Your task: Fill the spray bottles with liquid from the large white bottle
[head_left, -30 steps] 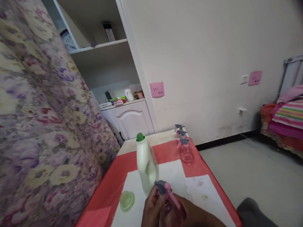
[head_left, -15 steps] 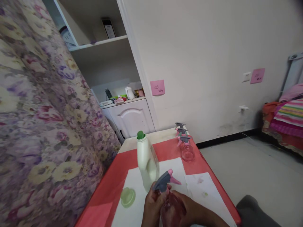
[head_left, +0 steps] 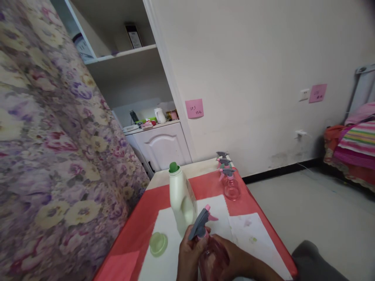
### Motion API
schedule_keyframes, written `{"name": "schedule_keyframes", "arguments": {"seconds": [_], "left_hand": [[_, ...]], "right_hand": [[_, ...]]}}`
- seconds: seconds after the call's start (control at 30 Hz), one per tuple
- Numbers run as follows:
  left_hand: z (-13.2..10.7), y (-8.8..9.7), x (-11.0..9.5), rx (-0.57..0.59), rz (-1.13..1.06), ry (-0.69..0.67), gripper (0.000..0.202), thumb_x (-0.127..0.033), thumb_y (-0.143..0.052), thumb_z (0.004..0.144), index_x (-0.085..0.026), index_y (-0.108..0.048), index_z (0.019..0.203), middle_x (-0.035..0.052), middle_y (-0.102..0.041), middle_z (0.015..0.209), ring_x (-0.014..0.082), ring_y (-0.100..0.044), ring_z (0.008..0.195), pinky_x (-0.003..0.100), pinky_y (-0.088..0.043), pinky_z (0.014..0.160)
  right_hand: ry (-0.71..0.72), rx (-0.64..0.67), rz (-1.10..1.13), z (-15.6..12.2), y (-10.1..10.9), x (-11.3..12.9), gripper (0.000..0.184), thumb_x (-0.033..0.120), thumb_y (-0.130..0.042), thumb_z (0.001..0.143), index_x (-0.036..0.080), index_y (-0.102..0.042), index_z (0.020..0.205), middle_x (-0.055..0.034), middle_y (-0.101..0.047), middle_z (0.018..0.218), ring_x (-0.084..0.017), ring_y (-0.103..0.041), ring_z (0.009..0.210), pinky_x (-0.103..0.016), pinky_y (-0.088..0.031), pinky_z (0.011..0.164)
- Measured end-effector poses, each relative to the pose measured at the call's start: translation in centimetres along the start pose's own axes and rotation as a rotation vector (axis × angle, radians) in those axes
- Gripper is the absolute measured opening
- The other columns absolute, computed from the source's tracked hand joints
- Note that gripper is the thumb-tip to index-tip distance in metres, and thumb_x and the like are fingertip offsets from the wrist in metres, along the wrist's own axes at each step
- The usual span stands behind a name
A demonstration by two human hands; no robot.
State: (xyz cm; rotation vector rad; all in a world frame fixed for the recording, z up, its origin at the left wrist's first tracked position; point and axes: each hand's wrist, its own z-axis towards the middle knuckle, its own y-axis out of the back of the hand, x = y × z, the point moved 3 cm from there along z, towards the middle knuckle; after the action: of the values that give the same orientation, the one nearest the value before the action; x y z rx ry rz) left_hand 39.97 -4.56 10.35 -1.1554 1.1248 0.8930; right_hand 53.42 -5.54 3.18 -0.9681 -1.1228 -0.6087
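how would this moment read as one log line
left hand: on trigger sprayer | right hand: around pink spray bottle | pale handled jug: uncapped

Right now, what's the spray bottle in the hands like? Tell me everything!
The spray bottle is see-through pink, probably plastic, with a tilted grey head that has a pink tip, trigger and collar. The left hand holds it near the collar; the right hand grips the body. Its bottom is out of view; I can't tell if it's filled.

Translucent pink spray bottle [head_left: 210, 254], grey-headed, seemingly near upright
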Motion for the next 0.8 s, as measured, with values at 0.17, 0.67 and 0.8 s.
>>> {"name": "schedule_keyframes", "arguments": {"seconds": [0.17,0.67,0.8], "left_hand": [[-0.1,-0.3,0.0,0.09,-0.028,0.004,0.037,-0.043,-0.078,0.069,-0.02,-0.072,0.098,0.0077,-0.073,0.089,0.0213,-0.064,0.076,0.03,-0.049,0.069],[0.2,0.1,-0.3,0.119,0.047,-0.017,0.047,-0.044,-0.077,0.07,-0.023,-0.07,0.111,0.0095,-0.073,0.105,0.0262,-0.062,0.097,0.033,-0.048,0.081],[0.2,0.7,0.0,0.065,0.039,-0.001,0.036,-0.04,-0.08,0.068,-0.021,-0.071,0.097,0.007,-0.074,0.094,0.0222,-0.063,0.083,0.031,-0.048,0.075]], "right_hand": [[0.015,0.027,0.034,-0.1,-0.3,0.7,0.085,0.007,-0.089,0.037,0.019,-0.06,0.116,-0.0063,-0.068,0.119,-0.032,-0.06,0.116,-0.041,-0.046,0.097],[0.009,0.01,-0.023,0.0,0.2,-0.2,0.086,0.008,-0.088,0.038,0.021,-0.06,0.119,-0.004,-0.067,0.117,-0.031,-0.059,0.116,-0.042,-0.043,0.101],[-0.013,0.01,-0.035,-0.1,-0.1,0.2,0.088,0.008,-0.089,0.038,0.021,-0.06,0.119,-0.0037,-0.068,0.117,-0.03,-0.059,0.117,-0.042,-0.043,0.101]]}}
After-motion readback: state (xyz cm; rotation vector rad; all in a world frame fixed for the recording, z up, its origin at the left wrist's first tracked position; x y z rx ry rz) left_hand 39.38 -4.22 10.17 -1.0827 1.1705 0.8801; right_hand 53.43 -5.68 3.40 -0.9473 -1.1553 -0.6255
